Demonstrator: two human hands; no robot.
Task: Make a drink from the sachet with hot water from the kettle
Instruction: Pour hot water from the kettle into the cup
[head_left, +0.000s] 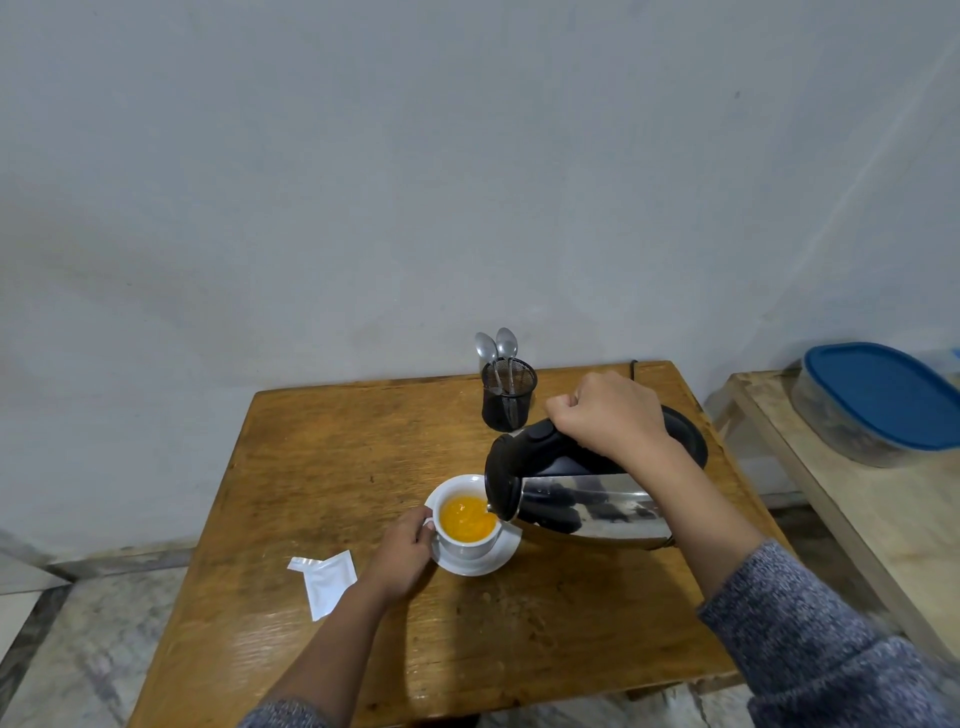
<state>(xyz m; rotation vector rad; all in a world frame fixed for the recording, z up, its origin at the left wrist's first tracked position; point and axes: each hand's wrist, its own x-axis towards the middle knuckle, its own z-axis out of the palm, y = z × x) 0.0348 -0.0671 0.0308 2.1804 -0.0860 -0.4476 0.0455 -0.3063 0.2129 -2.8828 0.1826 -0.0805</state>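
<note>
A white cup (470, 540) stands on a white saucer (498, 558) near the middle of the wooden table (322, 457). Orange liquid fills the cup. My left hand (402, 553) holds the cup's handle on its left side. My right hand (608, 413) grips the black handle of a steel kettle (587, 506), which is tilted with its spout over the cup's right rim, and water runs into the cup. The kettle's black base (688, 436) sits behind it. A torn white sachet (324, 579) lies flat on the table left of my left wrist.
A black mesh holder (508, 397) with two spoons (496, 345) stands at the table's back edge by the wall. To the right, a second wooden surface (852, 525) carries a clear container with a blue lid (883, 395). Stone floor shows at the left.
</note>
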